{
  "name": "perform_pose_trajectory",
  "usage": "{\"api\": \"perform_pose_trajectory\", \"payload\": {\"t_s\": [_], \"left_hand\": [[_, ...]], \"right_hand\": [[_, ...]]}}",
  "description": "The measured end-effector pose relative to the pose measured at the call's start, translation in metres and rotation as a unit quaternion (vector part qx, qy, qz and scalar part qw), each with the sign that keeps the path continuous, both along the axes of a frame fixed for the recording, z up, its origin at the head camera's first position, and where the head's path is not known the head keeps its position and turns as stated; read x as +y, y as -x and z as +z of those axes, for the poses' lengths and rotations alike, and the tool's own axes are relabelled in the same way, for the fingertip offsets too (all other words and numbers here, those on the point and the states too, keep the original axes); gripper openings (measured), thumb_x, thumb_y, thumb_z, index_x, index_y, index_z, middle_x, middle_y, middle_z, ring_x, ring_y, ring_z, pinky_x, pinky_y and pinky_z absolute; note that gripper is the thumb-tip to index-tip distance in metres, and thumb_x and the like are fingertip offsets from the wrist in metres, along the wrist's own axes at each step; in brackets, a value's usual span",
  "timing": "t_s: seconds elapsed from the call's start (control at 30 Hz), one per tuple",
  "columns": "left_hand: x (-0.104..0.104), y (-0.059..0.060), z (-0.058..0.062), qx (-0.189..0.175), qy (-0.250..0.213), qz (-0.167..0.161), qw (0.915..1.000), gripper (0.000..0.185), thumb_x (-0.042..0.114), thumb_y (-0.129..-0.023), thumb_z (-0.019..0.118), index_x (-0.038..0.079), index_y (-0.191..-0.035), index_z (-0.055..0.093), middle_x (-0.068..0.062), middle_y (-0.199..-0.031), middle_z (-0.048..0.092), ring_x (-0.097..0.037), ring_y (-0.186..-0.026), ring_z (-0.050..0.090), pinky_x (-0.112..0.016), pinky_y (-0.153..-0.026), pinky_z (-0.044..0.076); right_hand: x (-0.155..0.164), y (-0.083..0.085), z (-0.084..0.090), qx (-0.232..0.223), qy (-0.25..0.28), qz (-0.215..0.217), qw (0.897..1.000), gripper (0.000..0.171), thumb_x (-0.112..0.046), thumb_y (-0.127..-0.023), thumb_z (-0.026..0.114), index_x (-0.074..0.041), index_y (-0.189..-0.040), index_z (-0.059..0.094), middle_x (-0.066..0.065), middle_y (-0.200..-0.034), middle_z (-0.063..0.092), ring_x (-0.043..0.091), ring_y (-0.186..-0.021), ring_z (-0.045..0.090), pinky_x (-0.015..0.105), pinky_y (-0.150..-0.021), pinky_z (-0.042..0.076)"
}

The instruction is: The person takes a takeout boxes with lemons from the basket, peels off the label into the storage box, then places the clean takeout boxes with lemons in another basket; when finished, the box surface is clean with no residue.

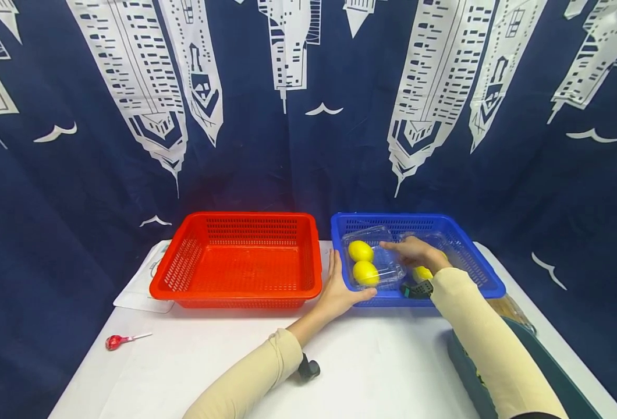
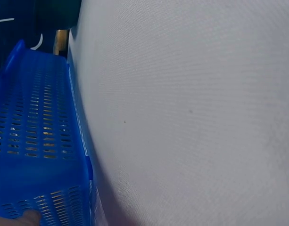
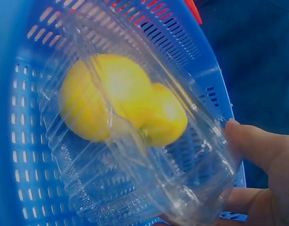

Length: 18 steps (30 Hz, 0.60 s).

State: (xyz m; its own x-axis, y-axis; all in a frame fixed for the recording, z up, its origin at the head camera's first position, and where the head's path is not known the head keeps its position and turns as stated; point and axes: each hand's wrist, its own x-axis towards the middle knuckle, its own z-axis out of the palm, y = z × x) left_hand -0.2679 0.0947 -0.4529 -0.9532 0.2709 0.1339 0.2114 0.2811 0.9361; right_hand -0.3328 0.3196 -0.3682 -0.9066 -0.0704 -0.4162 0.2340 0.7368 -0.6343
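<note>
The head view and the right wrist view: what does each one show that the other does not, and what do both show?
Only the head view shows the red basket, the left hand against the blue basket's near left corner, the lollipop and the white table. Only the right wrist view shows closely the right hand's fingers gripping the clear plastic box. Both show the blue basket, the box and two lemons inside it.

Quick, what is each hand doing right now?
Left hand: open, fingers straight, resting against the blue basket.
Right hand: holding the clear box with two lemons.
</note>
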Motion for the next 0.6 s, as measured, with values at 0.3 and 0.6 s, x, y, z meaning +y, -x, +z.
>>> {"api": "perform_pose_trajectory", "payload": {"t_s": [0.3, 0.6], "left_hand": [[-0.0004, -0.0009, 0.0003, -0.006, 0.001, 0.0, 1.0, 0.122, 0.04, -0.075, 0.082, 0.016, -0.158, -0.004, -0.005, -0.166, -0.009, -0.033, -0.152, 0.011, -0.059, -0.119, 0.022], [-0.0019, -0.0007, 0.0022, -0.004, 0.002, -0.004, 1.0, 0.124, 0.046, -0.073, 0.082, 0.016, -0.158, -0.004, -0.005, -0.166, -0.009, -0.033, -0.153, 0.009, -0.059, -0.119, 0.021]], "right_hand": [[0.0033, -0.0036, -0.0009, 0.002, 0.005, 0.001, 1.0, 0.057, -0.051, -0.099, 0.047, -0.01, -0.06, 0.048, -0.002, -0.059, 0.044, 0.012, -0.055, 0.041, 0.025, -0.061, 0.043], [0.0056, -0.0061, -0.0041, -0.036, 0.045, 0.026, 0.998, 0.083, -0.053, -0.101, 0.038, 0.014, -0.148, 0.022, 0.039, -0.146, 0.035, 0.05, -0.136, 0.039, 0.055, -0.112, 0.038]]}}
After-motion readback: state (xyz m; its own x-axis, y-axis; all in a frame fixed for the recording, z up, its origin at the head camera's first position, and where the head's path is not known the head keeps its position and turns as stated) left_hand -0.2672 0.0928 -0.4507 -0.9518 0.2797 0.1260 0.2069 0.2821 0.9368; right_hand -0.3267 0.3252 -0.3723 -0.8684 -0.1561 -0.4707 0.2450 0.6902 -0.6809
